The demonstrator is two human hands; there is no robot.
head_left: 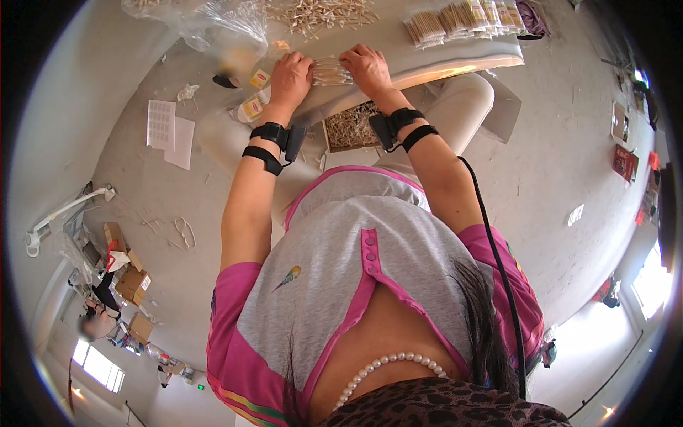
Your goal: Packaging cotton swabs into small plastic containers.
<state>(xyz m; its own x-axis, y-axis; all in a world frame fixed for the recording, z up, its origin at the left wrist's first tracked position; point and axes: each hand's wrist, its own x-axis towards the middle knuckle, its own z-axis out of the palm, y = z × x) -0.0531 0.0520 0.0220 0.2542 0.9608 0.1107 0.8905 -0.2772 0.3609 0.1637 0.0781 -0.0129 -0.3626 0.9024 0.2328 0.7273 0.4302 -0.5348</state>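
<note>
The bundle of thin wooden sticks [331, 71] lay on the table edge [455, 67] with its long axis running left-right — left hand [290, 77] and right hand [366, 67] pinched one end each, equally near.

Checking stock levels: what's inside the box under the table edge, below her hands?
The open box holds a heap of thin pale sticks. The table edge and right wrist strap cover part of it, so depth and fill are hidden.

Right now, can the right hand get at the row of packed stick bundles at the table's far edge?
Probably yes: the right hand holds a small bundle of sticks, and nothing stands between it and the packed bundles.
</note>
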